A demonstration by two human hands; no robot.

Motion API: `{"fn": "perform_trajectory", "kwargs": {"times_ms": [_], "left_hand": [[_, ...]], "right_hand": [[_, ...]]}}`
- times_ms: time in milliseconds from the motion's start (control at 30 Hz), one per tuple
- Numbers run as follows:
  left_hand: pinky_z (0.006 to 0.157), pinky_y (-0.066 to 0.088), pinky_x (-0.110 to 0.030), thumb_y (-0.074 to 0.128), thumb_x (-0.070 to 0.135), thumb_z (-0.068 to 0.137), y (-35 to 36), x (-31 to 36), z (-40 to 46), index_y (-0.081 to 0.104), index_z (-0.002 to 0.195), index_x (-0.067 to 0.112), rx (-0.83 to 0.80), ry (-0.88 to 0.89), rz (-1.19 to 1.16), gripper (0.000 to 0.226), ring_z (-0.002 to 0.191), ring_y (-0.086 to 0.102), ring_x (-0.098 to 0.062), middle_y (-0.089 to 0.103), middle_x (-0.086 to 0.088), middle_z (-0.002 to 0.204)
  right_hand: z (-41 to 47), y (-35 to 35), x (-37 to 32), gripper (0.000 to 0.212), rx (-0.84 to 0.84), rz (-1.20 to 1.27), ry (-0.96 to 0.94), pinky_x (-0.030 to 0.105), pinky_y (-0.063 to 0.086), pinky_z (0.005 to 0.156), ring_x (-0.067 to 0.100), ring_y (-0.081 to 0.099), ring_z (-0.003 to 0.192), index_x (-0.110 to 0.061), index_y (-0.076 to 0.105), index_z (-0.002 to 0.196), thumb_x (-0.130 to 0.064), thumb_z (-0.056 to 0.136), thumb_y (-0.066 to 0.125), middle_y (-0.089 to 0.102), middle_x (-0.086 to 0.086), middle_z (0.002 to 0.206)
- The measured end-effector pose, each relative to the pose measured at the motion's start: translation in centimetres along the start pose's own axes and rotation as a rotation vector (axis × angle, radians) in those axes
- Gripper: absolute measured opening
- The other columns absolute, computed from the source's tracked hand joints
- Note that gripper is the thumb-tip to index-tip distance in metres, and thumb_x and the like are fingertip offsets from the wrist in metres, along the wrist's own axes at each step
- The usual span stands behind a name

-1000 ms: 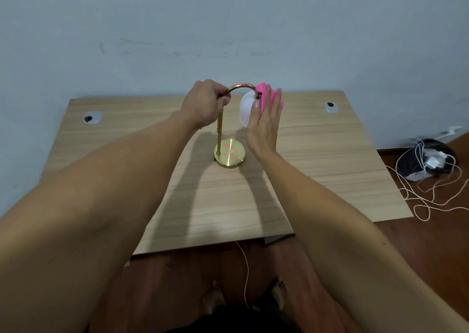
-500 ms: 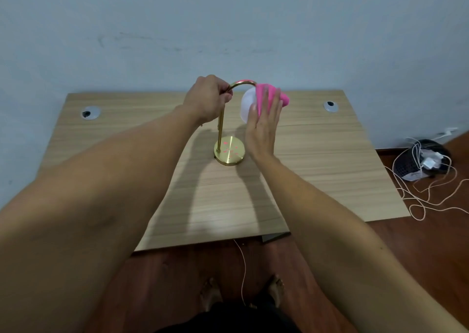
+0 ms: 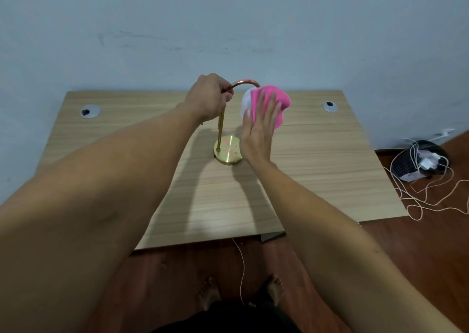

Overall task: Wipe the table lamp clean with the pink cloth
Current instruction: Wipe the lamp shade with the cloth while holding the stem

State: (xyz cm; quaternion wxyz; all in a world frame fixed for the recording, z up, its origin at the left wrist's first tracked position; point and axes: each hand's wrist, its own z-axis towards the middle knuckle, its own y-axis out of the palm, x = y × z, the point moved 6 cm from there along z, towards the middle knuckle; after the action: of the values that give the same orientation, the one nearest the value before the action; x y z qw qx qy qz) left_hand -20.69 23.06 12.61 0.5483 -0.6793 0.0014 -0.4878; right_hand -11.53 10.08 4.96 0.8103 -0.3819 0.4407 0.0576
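Note:
A brass table lamp (image 3: pixel 220 129) stands on a round base near the middle of the wooden table (image 3: pixel 317 175). Its arched neck ends in a white shade (image 3: pixel 245 102). My left hand (image 3: pixel 210 96) is closed around the top of the stem where the arch begins. My right hand (image 3: pixel 258 132) is flat with its fingers spread, pressing the pink cloth (image 3: pixel 278 104) against the near and right side of the shade. The cloth covers most of the shade; only its left edge shows.
Two round cable grommets (image 3: pixel 89 111) (image 3: pixel 329 106) sit at the table's back corners, close to the blue wall. On the floor to the right lie a dark basket (image 3: pixel 418 161) and a tangle of pale cord (image 3: pixel 431 198). My bare feet stand below the table's front edge.
The pink cloth has spread wider over the shade, shifting right and down under my right hand. My left hand has kept its hold on the lamp neck.

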Motion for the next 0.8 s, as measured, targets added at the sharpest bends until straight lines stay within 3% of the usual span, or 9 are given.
{"fn": "perform_trajectory", "kwargs": {"times_ms": [167,300,400,500,600,733,800], "left_hand": [[0.071,0.045,-0.027,0.061,0.015,0.093,0.0,0.0,0.1,0.076,0.086,0.016,-0.006,0.004,0.003,0.017,0.069,0.056,-0.021,0.062,-0.002,0.069],[0.070,0.044,-0.026,0.061,0.015,0.093,0.0,-0.2,0.1,0.076,0.087,0.016,-0.004,-0.008,-0.005,0.017,0.066,0.056,-0.018,0.062,0.001,0.068],[0.070,0.046,-0.026,0.062,0.014,0.093,-0.1,-0.3,0.2,0.078,0.088,0.016,-0.003,-0.012,-0.014,0.017,0.066,0.056,-0.017,0.064,0.000,0.070],[0.073,0.049,-0.028,0.062,0.014,0.092,0.0,-0.2,0.2,0.079,0.090,0.015,-0.010,-0.004,-0.010,0.017,0.071,0.060,-0.018,0.068,-0.002,0.075],[0.075,0.050,-0.028,0.062,0.015,0.092,0.0,-0.1,0.2,0.078,0.090,0.015,-0.015,-0.008,-0.009,0.017,0.073,0.060,-0.020,0.067,-0.002,0.074],[0.071,0.044,-0.026,0.062,0.014,0.092,-0.2,0.0,0.0,0.078,0.088,0.014,-0.015,0.000,-0.010,0.016,0.069,0.056,-0.019,0.063,-0.001,0.069],[0.069,0.041,-0.026,0.061,0.014,0.092,-0.2,0.1,-0.1,0.076,0.085,0.015,-0.023,0.003,-0.007,0.017,0.065,0.052,-0.018,0.060,0.000,0.065]], "right_hand": [[-3.2,0.0,2.0,0.060,-0.047,0.002,-0.051,0.059,0.007,0.128,0.033,-0.007,0.160,-0.014,0.010,0.164,-0.021,0.110,0.038,-0.003,0.012,0.173],[0.4,-0.7,1.0,0.058,0.064,0.132,0.094,0.053,0.017,0.128,0.026,-0.001,0.161,-0.019,0.010,0.164,-0.032,0.111,0.030,0.002,0.005,0.174],[0.4,-0.5,0.5,0.058,0.006,-0.052,-0.024,0.057,0.018,0.127,0.029,-0.005,0.160,-0.023,0.009,0.164,-0.035,0.110,0.027,-0.001,0.003,0.174],[-1.7,-0.7,1.9,0.059,-0.075,-0.220,-0.196,0.058,0.022,0.126,0.036,-0.005,0.160,-0.018,0.016,0.164,-0.026,0.110,0.035,0.004,0.008,0.174],[-2.1,-1.3,2.3,0.056,-0.067,-0.199,-0.203,0.053,0.023,0.127,0.037,0.003,0.159,-0.014,0.026,0.162,-0.020,0.108,0.041,0.013,0.010,0.172],[0.2,-1.4,0.1,0.050,-0.017,-0.141,-0.097,0.049,0.020,0.128,0.037,0.005,0.159,-0.020,0.035,0.158,-0.026,0.109,0.037,0.018,0.005,0.171],[0.4,-1.4,-0.6,0.050,-0.019,-0.177,-0.103,0.040,0.019,0.126,0.035,0.005,0.159,-0.022,0.035,0.159,-0.026,0.109,0.037,0.018,0.002,0.171]]}}
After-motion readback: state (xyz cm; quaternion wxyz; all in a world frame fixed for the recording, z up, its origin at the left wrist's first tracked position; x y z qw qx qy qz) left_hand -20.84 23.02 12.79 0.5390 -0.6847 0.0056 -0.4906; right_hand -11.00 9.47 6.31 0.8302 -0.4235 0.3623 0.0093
